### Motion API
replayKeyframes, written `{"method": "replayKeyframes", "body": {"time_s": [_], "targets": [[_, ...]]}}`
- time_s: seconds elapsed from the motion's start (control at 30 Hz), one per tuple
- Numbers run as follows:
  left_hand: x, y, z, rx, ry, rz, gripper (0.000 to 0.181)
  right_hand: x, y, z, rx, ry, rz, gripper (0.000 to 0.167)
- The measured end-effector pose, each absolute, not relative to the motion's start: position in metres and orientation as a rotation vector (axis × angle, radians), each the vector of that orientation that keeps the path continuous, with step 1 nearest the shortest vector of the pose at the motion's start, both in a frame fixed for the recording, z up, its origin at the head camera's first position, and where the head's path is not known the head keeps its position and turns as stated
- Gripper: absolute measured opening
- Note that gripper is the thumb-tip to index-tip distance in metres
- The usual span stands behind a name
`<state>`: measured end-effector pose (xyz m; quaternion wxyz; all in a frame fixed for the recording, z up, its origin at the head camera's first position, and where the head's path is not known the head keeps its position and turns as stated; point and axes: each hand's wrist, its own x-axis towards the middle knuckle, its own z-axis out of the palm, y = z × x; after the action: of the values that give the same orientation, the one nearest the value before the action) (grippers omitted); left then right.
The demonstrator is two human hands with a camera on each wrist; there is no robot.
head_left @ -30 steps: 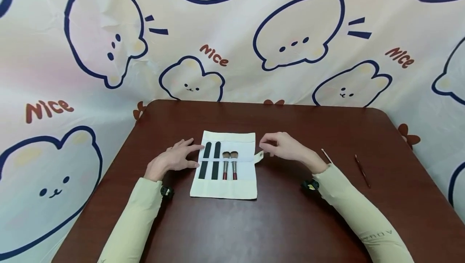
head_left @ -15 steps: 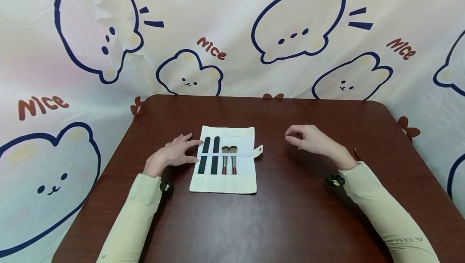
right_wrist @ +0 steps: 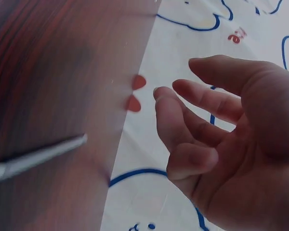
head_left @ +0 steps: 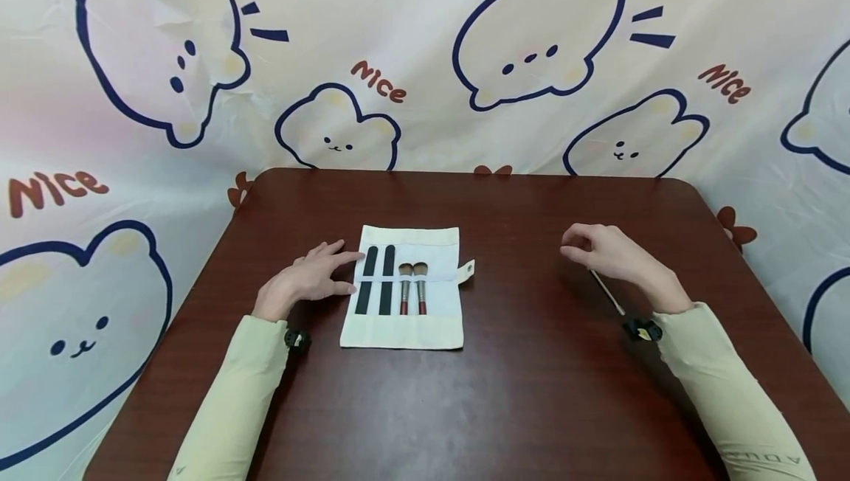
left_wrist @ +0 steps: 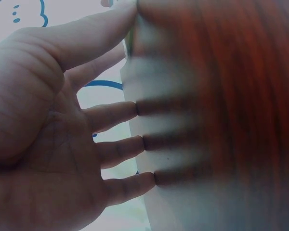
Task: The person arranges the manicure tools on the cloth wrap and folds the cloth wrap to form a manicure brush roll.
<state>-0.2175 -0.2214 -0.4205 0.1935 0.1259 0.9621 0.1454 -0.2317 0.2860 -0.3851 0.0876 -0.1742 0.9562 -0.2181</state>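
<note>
We see our left hand [head_left: 302,282] spread, thumb and forefinger at the left edge of a cream pouch [head_left: 401,333] lying flat on the brown surface [head_left: 531,392]. Our right hand [head_left: 614,254] hangs loosely bent, thumb and fingertips apart, above a slim pale tool [head_left: 607,293] on the surface. In the pouch we find two black strips [head_left: 387,296] left of two red-handled brushes [head_left: 421,293]; a small tab [head_left: 467,271] juts from its right edge. Beyond stands a bear-printed cloth [head_left: 425,46].
</note>
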Motion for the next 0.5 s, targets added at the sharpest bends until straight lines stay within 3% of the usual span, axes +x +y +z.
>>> {"method": "replayKeyframes", "body": {"time_s": [0.5], "targets": [[-0.218, -0.222, -0.420, 0.359, 2.698, 0.406, 0.067, -0.230, 0.318, -0.401, -0.329, 2.838, -0.483, 0.027]]}}
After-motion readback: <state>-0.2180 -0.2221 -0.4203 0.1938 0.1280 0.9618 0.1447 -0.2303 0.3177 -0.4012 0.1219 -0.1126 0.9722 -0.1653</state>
